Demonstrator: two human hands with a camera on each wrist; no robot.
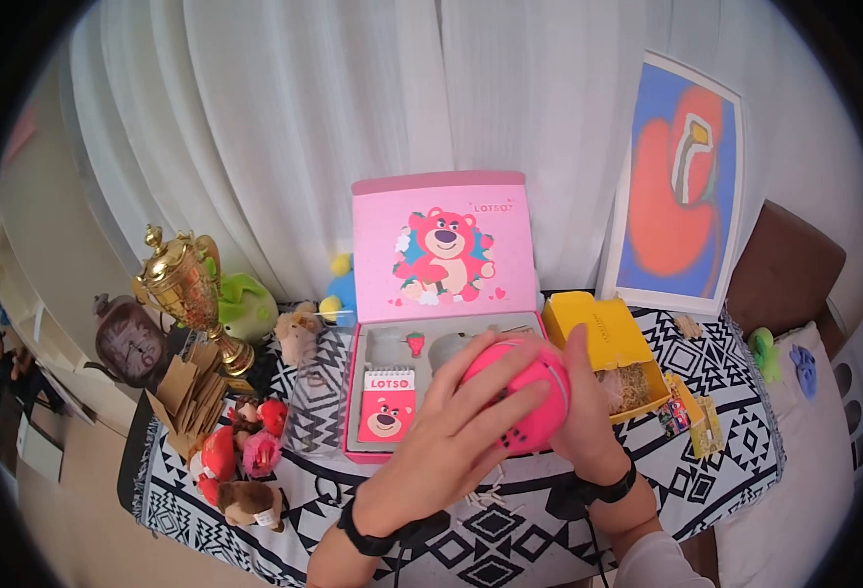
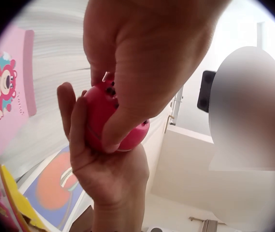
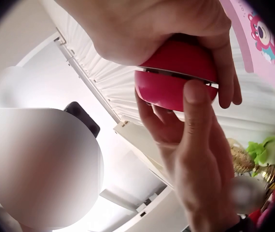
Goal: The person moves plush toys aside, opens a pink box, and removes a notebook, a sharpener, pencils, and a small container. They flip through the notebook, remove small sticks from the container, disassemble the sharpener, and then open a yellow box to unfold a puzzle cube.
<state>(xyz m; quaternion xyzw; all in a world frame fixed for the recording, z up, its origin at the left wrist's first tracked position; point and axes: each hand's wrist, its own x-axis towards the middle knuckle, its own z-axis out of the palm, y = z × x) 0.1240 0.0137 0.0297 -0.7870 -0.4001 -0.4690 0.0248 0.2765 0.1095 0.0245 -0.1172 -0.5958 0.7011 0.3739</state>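
Shows a brown clock [image 1: 129,343] at the left of the head view, then a gold trophy [image 1: 181,284] behind folded cardboard [image 1: 191,392], with red plush toys [image 1: 218,456] just below and a green plush toy [image 1: 245,309] beside the trophy. Has an open pink box [image 1: 368,457] on the patterned worktop [image 1: 510,549] at the centre, with a bear notepad [image 1: 388,416] in its left compartment. Holds the pink round object [image 1: 539,426] just right of centre, in front of the box, between both hands: curls left hand [image 1: 451,421] over its left and near side, grips its right side with right hand [image 1: 588,436]. Shows a narrow gap along its seam [image 3: 176,75] in the right wrist view. Includes an open yellow box [image 1: 598,328] right of the hands, and a framed picture [image 1: 662,186] at upper right.
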